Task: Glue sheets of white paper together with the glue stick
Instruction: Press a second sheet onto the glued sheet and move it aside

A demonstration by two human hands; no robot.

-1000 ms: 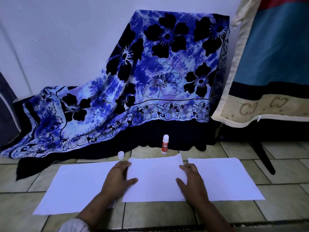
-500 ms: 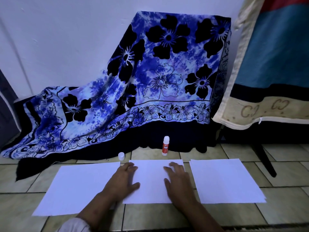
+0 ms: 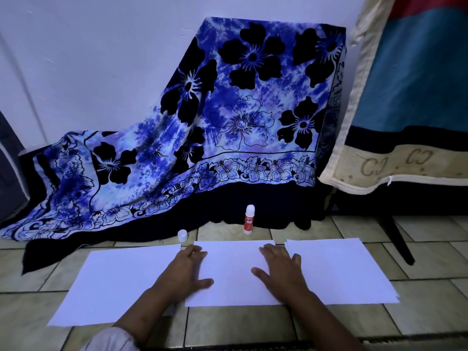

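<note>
Pale tiled floor (image 3: 316, 325) with dark grout lines. Lying flat on it, three lots of white paper in a row: left sheet (image 3: 121, 285), middle sheet (image 3: 233, 264), right stack (image 3: 339, 269). Beyond these, standing upright, an uncapped glue stick (image 3: 249, 220) and, well to its left, a small white cap (image 3: 182, 235)

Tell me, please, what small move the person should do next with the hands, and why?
Probably slide both palms outward to finish pressing the middle sheet flat. The left hand and right hand both lie spread on it, its left edge overlaps the left sheet, and the glue stick stands uncapped behind, its cap apart.
</note>
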